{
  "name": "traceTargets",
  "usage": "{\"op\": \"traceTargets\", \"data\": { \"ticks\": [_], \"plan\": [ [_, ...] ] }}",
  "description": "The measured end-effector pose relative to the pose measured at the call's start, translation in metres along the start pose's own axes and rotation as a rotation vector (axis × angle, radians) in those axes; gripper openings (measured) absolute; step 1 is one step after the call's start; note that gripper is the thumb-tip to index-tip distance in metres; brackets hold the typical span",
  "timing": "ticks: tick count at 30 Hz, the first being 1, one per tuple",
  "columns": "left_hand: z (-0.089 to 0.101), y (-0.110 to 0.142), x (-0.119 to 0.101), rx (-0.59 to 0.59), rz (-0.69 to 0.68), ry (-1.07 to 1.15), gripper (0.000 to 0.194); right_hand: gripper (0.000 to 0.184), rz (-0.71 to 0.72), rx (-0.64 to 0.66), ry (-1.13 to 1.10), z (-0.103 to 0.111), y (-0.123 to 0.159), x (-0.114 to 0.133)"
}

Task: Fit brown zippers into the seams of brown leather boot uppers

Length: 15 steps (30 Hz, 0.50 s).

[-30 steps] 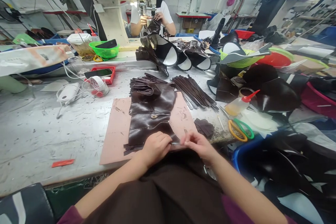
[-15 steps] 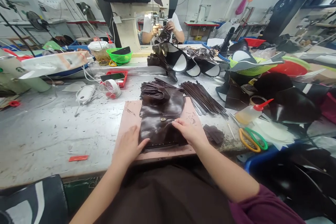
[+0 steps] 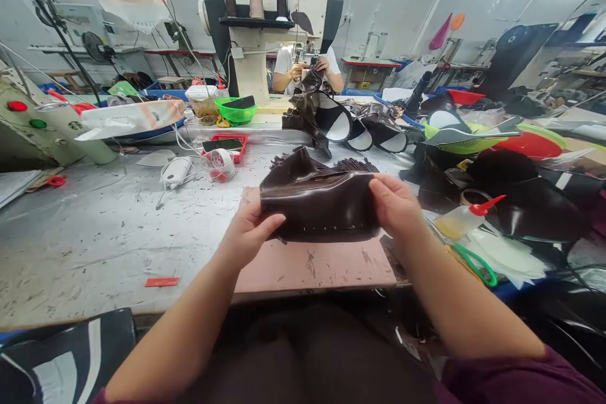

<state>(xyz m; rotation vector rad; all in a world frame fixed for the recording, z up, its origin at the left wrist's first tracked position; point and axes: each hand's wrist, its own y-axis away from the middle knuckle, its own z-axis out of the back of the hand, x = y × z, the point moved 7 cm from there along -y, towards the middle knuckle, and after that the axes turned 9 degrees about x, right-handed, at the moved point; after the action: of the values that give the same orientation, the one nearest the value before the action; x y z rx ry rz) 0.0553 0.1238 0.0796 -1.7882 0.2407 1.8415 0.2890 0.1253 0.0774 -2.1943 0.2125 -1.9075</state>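
Both my hands hold a dark brown, glossy leather piece raised above a pink board. My left hand grips its left edge, thumb on the near face and fingers behind. At the right edge, my right hand pinches the leather between thumb and fingers. A row of small light marks runs along the lower edge of the piece. Its far part is folded up, and the metal fitting is hidden from view. Behind it, the ends of dark thin strips show on the table.
A glue bottle with a red tip and green-handled scissors lie to the right. Leather pieces are heaped beyond them. Several cut parts stand in front of a sewing machine, where another person works. A red strip lies left.
Both hands have closed on the leather piece's side edges and lifted it off the board, tilting its lower edge up. The camera view has shifted, so the surroundings appear further right.
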Motion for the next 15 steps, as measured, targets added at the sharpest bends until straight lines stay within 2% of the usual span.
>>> {"op": "traceTargets", "data": {
  "ticks": [2, 4, 6, 7, 9, 11, 13, 15],
  "plan": [
    [-0.003, -0.004, -0.023, 0.060, -0.091, -0.111, 0.035, 0.027, -0.010, 0.071, 0.092, 0.009, 0.005, 0.018],
    [-0.005, -0.005, -0.030, 0.130, -0.112, -0.268, 0.029, 0.034, -0.063, 0.185, 0.255, 0.019, 0.007, 0.027],
    [-0.010, 0.000, -0.019, 0.233, -0.056, -0.422, 0.024, 0.044, -0.130, 0.211, 0.460, 0.037, 0.005, 0.024],
    [-0.013, 0.005, -0.008, 0.289, -0.016, -0.481, 0.022, 0.044, -0.154, 0.171, 0.560, 0.047, 0.001, 0.020],
    [-0.020, 0.018, 0.016, 0.382, 0.068, -0.534, 0.021, 0.032, -0.167, 0.075, 0.739, 0.060, -0.013, 0.007],
    [-0.025, 0.032, 0.039, 0.424, 0.156, -0.548, 0.022, 0.018, -0.119, 0.089, 0.868, 0.052, -0.035, -0.011],
    [-0.027, 0.042, 0.054, 0.415, 0.235, -0.552, 0.023, 0.028, -0.033, 0.173, 0.931, 0.028, -0.060, -0.029],
    [-0.028, 0.048, 0.059, 0.396, 0.280, -0.537, 0.023, 0.042, 0.036, 0.244, 0.932, 0.002, -0.085, -0.045]
  ]
}}
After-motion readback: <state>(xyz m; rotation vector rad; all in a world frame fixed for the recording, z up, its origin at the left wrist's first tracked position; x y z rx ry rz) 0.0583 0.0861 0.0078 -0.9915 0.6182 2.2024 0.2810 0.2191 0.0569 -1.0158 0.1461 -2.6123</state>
